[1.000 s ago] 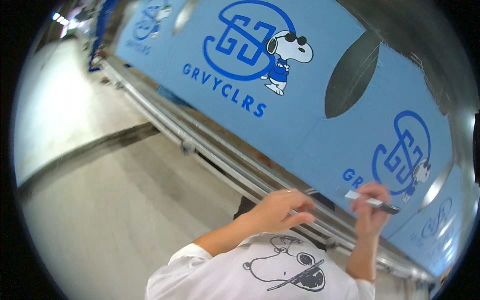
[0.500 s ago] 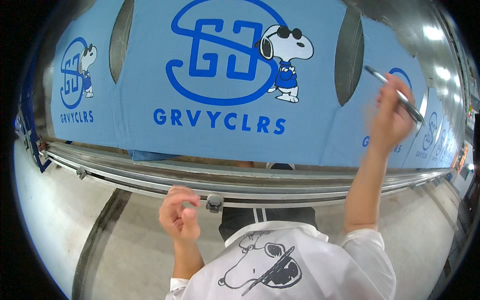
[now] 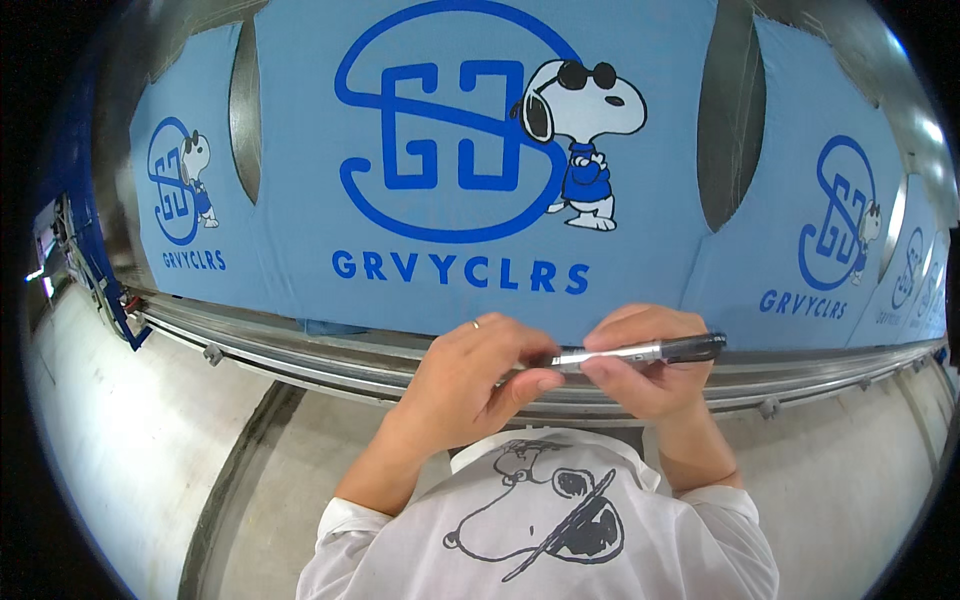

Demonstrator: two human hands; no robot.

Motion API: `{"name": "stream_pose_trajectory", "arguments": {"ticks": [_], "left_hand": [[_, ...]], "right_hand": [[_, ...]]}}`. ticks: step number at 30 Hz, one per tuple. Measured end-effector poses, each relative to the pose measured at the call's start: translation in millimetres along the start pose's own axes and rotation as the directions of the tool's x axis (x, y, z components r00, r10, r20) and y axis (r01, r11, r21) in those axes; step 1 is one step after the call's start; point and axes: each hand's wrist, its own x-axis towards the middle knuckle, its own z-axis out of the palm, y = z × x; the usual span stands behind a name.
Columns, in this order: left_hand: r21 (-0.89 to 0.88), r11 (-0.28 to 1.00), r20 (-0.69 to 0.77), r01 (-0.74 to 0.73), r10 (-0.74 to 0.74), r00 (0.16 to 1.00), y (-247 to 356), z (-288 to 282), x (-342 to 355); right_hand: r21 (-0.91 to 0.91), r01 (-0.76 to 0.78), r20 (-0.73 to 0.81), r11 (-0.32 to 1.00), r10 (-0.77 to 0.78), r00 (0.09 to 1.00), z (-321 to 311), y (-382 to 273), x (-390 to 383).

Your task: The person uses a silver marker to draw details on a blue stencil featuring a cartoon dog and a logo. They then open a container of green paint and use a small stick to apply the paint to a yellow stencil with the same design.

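In front of my chest both hands meet on a silver and black marker pen [image 3: 692, 348] lying roughly level. My left hand [image 3: 462, 380], a ring on one finger, pinches its left end, which the fingers partly hide. The barrel is gripped between thumb and fingers of my right hand [image 3: 655, 380], with the black end sticking out to the right. Just beyond the hands lies a large light-blue fabric panel [image 3: 300, 225], printed with a dark-blue round emblem, lettering and a white cartoon dog in sunglasses.
More printed light-blue panels lie in a row on the long table, one to the left [image 3: 180, 100] and several to the right [image 3: 800, 190]. A metal rail [image 3: 260, 352] with small clamps follows the table's near edge. A blue upright frame [image 3: 90, 240] stands far left.
My right hand has come down and left from above the right panels with the pen. My left hand, previously empty near the rail, has risen to the right and taken the pen's left end.
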Motion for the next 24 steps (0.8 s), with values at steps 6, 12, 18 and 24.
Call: {"name": "stream_pose_trajectory", "arguments": {"ticks": [6, 12, 18, 24], "left_hand": [[-0.377, 0.881, 0.318, 0.284, -0.165, 0.934, 2, -5, 8], [-0.738, 0.186, 0.606, 0.649, -0.242, 0.758, -6, -12, 8], [-0.772, -0.259, 0.634, 0.581, -0.243, 0.734, -29, -49, -30], [-0.117, 0.961, -0.425, 0.253, -0.278, 0.862, -74, -75, -119]], "right_hand": [[0.329, -0.335, 0.106, 0.883, 0.318, 0.942, -2, 3, 11], [0.419, -0.307, 0.079, 0.854, 0.303, 0.950, 15, 4, 20], [0.467, 0.101, -0.360, 0.878, 0.085, 0.929, -8, 29, 41], [-0.198, 0.235, -0.314, 0.951, -0.289, 0.904, 6, 33, 62]]}}
